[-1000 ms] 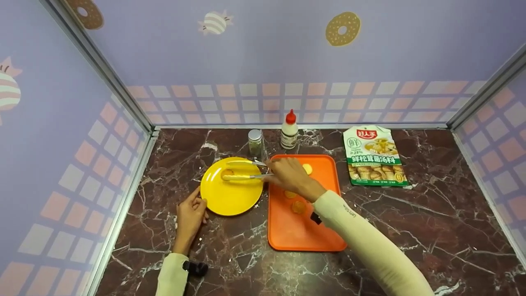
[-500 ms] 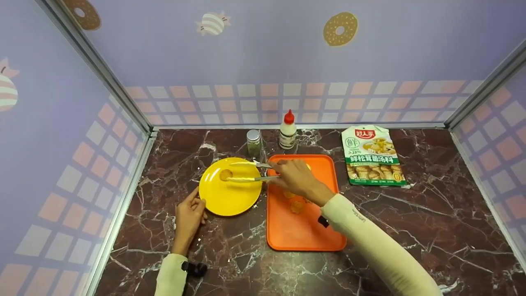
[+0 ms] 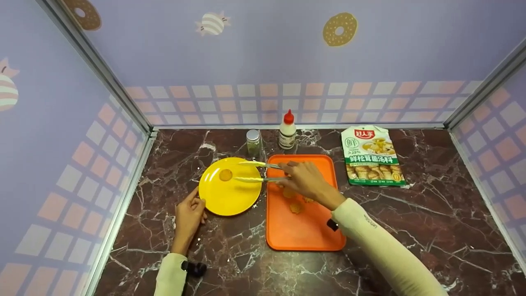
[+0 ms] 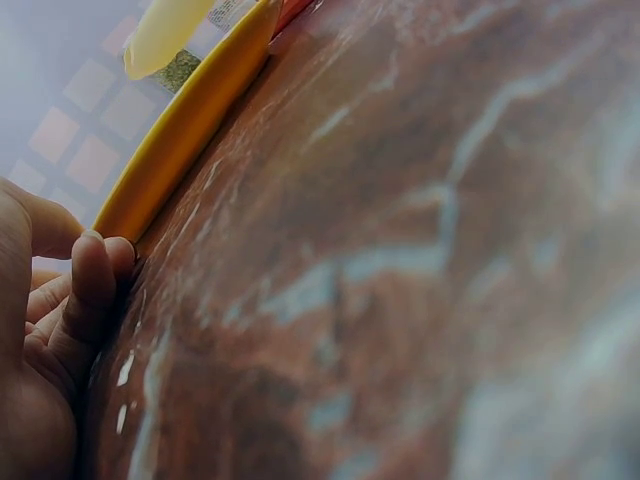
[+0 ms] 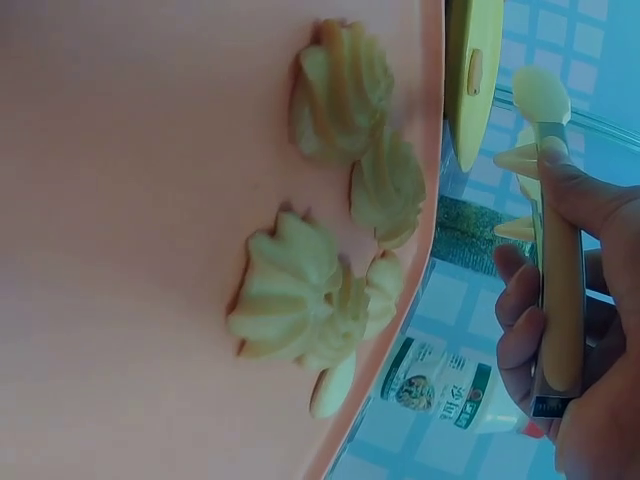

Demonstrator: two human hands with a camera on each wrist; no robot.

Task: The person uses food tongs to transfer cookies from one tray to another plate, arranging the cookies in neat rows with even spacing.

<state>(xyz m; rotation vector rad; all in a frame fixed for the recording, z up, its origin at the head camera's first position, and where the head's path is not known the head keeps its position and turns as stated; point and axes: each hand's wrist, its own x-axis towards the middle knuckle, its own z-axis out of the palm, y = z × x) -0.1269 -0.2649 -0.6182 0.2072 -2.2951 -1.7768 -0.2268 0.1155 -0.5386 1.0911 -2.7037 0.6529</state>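
Tongs held open over plate and tray

Head view: right hand (image 3: 303, 180) grips a pair of tongs (image 3: 257, 172) by their closed end, fingers curled round the handles; the two pale arms stand apart and hold nothing, their tips over the yellow plate (image 3: 230, 192). One round cookie (image 3: 225, 175) lies on the plate near its far left side. Left hand (image 3: 188, 217) lies on the dark marble counter (image 3: 431, 218) with fingers loosely extended, fingertips at the plate's near left rim, seemingly to steady it. Right of the plate, touching or nearly so, sits an orange tray (image 3: 302, 232) with more cookies (image 3: 296, 206), partly hidden under the right hand. Behind stand a spice jar (image 3: 254, 142), a red-capped bottle (image 3: 287, 130) and a soup packet (image 3: 372, 155)

Left wrist view: fingertips (image 4: 95, 275) of the left hand touch the plate rim (image 4: 190, 125), holding nothing; a cream tong tip (image 4: 165, 35) shows above the plate

Right wrist view: swirled, ridged, pale yellow cookies (image 5: 300, 295) cluster at the tray's (image 5: 120, 200) edge, several touching each other. Right hand (image 5: 560, 340) wraps the tongs (image 5: 555, 240), thumb along one arm
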